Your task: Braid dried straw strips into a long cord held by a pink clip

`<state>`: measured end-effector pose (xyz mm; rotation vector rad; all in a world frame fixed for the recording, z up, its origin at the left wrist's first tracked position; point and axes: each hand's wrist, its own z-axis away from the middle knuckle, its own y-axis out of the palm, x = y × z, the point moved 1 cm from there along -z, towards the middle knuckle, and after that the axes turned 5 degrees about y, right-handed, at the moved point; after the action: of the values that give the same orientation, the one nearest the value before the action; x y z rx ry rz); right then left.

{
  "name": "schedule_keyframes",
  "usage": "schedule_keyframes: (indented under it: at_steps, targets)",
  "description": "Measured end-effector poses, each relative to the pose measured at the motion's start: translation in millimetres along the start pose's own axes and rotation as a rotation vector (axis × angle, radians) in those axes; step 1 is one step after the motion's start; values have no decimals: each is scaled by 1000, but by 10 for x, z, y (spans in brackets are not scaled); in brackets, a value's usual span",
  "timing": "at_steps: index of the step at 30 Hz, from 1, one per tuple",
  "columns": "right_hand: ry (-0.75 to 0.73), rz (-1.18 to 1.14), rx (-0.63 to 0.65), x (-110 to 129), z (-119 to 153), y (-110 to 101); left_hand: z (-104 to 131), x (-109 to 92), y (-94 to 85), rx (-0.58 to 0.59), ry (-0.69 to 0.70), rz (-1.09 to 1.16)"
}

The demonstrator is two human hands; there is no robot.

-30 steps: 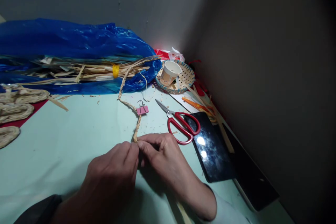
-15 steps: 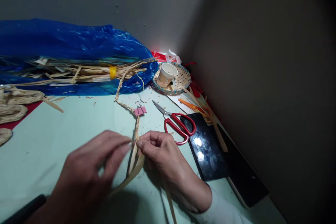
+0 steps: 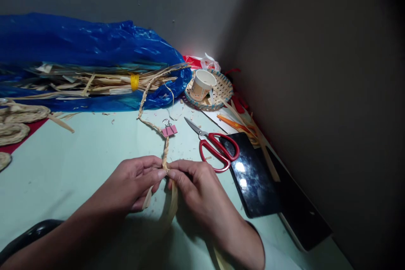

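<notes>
A thin straw-coloured braid (image 3: pixel 166 148) runs down the table toward me, held partway by a pink binder clip (image 3: pixel 169 130). At its lower end my left hand (image 3: pixel 139 181) pinches the braid from the left, thumb and forefinger closed on it. My right hand (image 3: pixel 196 181) pinches the same spot from the right, its fingertips nearly touching the left ones. Loose flat strands hang below: one strip (image 3: pixel 147 198) under the left fingers, another strand (image 3: pixel 173 202) between the hands. Part of the strands is hidden behind the fingers.
Red-handled scissors (image 3: pixel 218 147) lie right of the braid, partly over a black tablet (image 3: pixel 249 185). Behind are a woven basket (image 3: pixel 226 88) holding a paper cup (image 3: pixel 202 86), and a blue plastic bag (image 3: pixel 95 38) with bundled dry strips (image 3: pixel 110 82). Coiled braid (image 3: pixel 22 114) lies at left.
My left hand has come in from a blurred, lower position to pinch the braid beside my right hand. The loose strands below have shifted. The view has moved slightly.
</notes>
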<state>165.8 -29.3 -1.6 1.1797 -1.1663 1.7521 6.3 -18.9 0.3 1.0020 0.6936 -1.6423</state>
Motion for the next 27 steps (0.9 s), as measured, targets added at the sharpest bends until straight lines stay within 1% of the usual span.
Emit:
schedule_keyframes:
  at_steps: [2, 4, 6, 8, 10, 12, 13, 16, 19, 22, 24, 27]
  targets:
    - [-12, 170, -13, 25, 30, -8, 16, 15, 8, -88, 95, -177]
    - [1, 350, -15, 29, 58, -9, 37, 27, 22, -173, 211, -411]
    - [-5, 534, -1, 19, 91, 1, 59, 34, 43, -223, 291, -611]
    - [-38, 686, -26, 12, 135, 25, 75, 34, 67, -244, 322, -728]
    - [-78, 769, -107, 13, 183, 62, 79, 27, 85, -257, 342, -771]
    - [-120, 786, -202, 8, 222, 110, 65, 25, 85, -268, 354, -784]
    - [-145, 777, -230, 0, 234, 136, 52, 28, 77, -260, 354, -784]
    - [-191, 715, -252, -40, 238, 199, 4, 50, 32, -198, 325, -771]
    - [-139, 633, -228, -58, 211, 213, -16, 54, -8, -145, 283, -679]
    - [-76, 598, -189, -28, 201, 228, 8, 33, -18, -101, 236, -475]
    - [-64, 637, -198, -4, 222, 272, 35, 22, -20, -70, 192, -375]
    - [-30, 736, -261, 1, 281, 373, 66, 23, -33, -40, 154, -318]
